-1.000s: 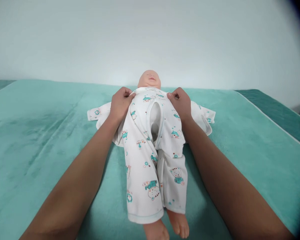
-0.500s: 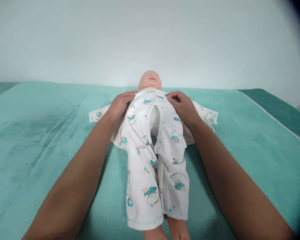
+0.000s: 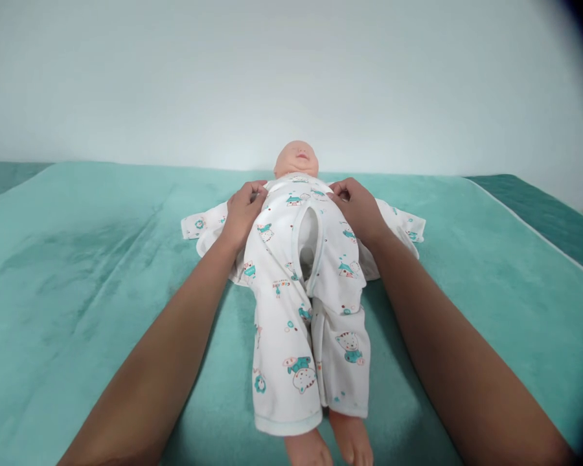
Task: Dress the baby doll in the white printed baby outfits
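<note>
A baby doll (image 3: 296, 157) lies on its back, its head at the far end and its bare feet toward me. It has on white open-crotch baby pants (image 3: 284, 323) printed with teal bears and houses, pulled high on its torso. A matching long-sleeved top (image 3: 206, 222) spreads out under it on both sides. My left hand (image 3: 245, 210) is at the pants' upper left edge, fingers curled and closed against the cloth. On the opposite side, my right hand (image 3: 358, 210) pinches the upper right edge. Both sets of fingertips are partly hidden.
A teal plush blanket (image 3: 102, 291) lies beneath the doll, with a crease on the left. Darker green cloth (image 3: 539, 213) shows past its right edge. Behind stands a plain pale wall (image 3: 291, 71).
My left hand has shifted slightly right and its fingers are more curled. The doll appears a little farther right, as the view also shifts. My right hand has barely moved.
</note>
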`<action>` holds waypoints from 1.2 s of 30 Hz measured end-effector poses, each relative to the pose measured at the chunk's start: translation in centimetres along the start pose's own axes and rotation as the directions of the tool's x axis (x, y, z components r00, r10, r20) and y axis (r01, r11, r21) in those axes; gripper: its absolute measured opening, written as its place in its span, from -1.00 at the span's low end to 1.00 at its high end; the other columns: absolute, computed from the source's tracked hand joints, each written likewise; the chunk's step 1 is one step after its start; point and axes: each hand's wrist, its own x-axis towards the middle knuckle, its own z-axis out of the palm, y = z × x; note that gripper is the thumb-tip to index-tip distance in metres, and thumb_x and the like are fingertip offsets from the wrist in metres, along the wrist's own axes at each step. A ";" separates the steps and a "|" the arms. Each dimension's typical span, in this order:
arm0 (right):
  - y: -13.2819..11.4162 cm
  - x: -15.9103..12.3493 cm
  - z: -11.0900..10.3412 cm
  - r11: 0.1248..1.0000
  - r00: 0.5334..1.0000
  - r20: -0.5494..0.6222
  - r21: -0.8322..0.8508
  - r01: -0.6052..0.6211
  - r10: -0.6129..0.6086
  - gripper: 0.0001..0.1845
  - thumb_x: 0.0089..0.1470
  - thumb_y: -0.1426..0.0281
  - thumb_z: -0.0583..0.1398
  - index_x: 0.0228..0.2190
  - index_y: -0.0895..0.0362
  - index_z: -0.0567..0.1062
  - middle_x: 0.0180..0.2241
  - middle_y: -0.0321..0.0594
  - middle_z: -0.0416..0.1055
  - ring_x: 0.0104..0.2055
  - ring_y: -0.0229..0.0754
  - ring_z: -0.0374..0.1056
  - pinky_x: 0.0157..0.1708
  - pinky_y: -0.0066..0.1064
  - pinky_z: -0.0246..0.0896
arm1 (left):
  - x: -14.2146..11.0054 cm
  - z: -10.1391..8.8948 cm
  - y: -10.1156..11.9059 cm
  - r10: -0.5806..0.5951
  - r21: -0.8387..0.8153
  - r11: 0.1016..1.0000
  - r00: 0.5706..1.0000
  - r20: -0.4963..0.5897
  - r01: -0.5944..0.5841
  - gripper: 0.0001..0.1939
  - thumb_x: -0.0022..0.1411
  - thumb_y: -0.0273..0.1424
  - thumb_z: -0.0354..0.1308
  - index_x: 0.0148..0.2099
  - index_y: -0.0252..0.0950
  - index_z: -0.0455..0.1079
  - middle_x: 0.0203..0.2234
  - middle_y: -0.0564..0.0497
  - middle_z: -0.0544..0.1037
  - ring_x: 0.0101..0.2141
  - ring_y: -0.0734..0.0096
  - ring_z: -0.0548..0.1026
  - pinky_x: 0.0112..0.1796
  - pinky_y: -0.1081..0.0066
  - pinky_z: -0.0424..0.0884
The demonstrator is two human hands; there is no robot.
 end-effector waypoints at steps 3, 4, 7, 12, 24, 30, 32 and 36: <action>-0.1 0.2 0.5 0.993 0.993 -0.098 -0.087 -0.078 0.069 -0.88 0.06 0.35 0.20 -0.44 0.04 0.32 -0.38 -0.28 0.41 -0.23 -0.09 0.35 -0.13 -0.18 0.20 | -0.4 0.0 0.0 0.052 0.006 0.999 0.999 -0.008 -0.052 -0.89 0.28 -0.34 0.06 -0.29 -0.20 0.37 -0.04 -0.04 0.56 -0.02 0.24 0.47 0.00 0.23 0.33; -0.1 0.2 0.6 0.993 0.990 -0.111 -0.081 -0.090 0.081 -0.88 0.06 0.35 0.20 -0.44 0.04 0.31 -0.41 -0.30 0.39 -0.25 -0.10 0.35 -0.15 -0.20 0.20 | -0.5 0.0 0.0 0.066 0.024 0.998 0.998 -0.019 -0.066 -0.89 0.29 -0.35 0.05 -0.29 -0.20 0.37 -0.05 -0.04 0.57 -0.02 0.23 0.47 0.00 0.23 0.33; 0.0 0.1 0.8 0.997 0.991 -0.112 -0.019 -0.072 0.070 -0.87 0.03 0.35 0.22 -0.45 0.06 0.33 -0.39 -0.30 0.41 -0.25 -0.13 0.35 -0.16 -0.24 0.21 | -1.2 -0.2 -0.1 0.146 0.147 0.979 0.989 -0.028 -0.141 -0.86 0.29 -0.41 0.00 -0.24 -0.21 0.39 -0.02 -0.06 0.55 0.03 0.22 0.44 0.06 0.21 0.29; -0.1 -1.0 0.4 0.993 0.996 -0.091 0.121 0.003 0.008 -0.88 0.01 0.35 0.21 -0.33 0.07 0.42 -0.22 -0.24 0.48 -0.13 -0.14 0.38 -0.04 -0.23 0.22 | -2.9 -1.0 -0.3 0.342 0.402 0.857 0.939 0.025 -0.323 -0.70 0.24 -0.54 0.00 -0.02 -0.24 0.42 0.08 -0.14 0.47 0.10 0.16 0.32 0.15 0.14 0.20; -1.2 -5.3 -0.9 0.961 0.958 -0.078 0.000 -0.276 0.275 -0.82 -0.03 0.26 0.20 -0.43 0.11 0.49 -0.41 -0.23 0.52 -0.33 -0.13 0.37 -0.30 -0.30 0.24 | -7.0 -2.2 1.8 0.081 0.299 0.947 0.988 0.131 -0.117 -0.68 0.13 -0.47 0.04 -0.03 -0.21 0.27 -0.24 0.02 0.48 -0.23 0.27 0.41 -0.20 0.35 0.32; -0.2 -5.9 -1.2 0.814 0.883 0.212 0.343 -0.469 0.420 -0.78 -0.11 0.23 0.33 -0.42 0.10 0.52 -0.51 -0.30 0.50 -0.50 -0.19 0.35 -0.49 -0.37 0.25 | -7.2 -2.1 2.4 -0.106 -0.027 0.994 0.990 0.088 0.108 -0.72 0.07 -0.40 0.08 -0.11 -0.19 0.28 -0.34 0.10 0.47 -0.30 0.32 0.41 -0.23 0.38 0.30; -0.2 -5.8 -1.1 0.734 0.859 0.285 0.447 -0.512 0.426 -0.76 -0.17 0.28 0.38 -0.41 0.10 0.53 -0.51 -0.30 0.51 -0.49 -0.19 0.38 -0.47 -0.36 0.29 | -7.2 -1.9 2.7 -0.177 -0.201 0.961 0.981 0.080 0.189 -0.76 0.06 -0.39 0.08 -0.16 -0.20 0.29 -0.35 0.11 0.46 -0.30 0.35 0.40 -0.22 0.39 0.31; -1.3 -5.7 -1.1 0.617 0.821 0.356 0.541 -0.571 0.447 -0.70 -0.24 0.35 0.42 -0.37 0.09 0.55 -0.45 -0.24 0.56 -0.38 -0.09 0.47 -0.35 -0.28 0.42 | -7.3 -1.7 3.2 -0.252 -0.441 0.858 0.964 0.082 0.262 -0.83 0.09 -0.34 0.11 -0.23 -0.21 0.29 -0.39 0.12 0.42 -0.31 0.39 0.38 -0.24 0.43 0.33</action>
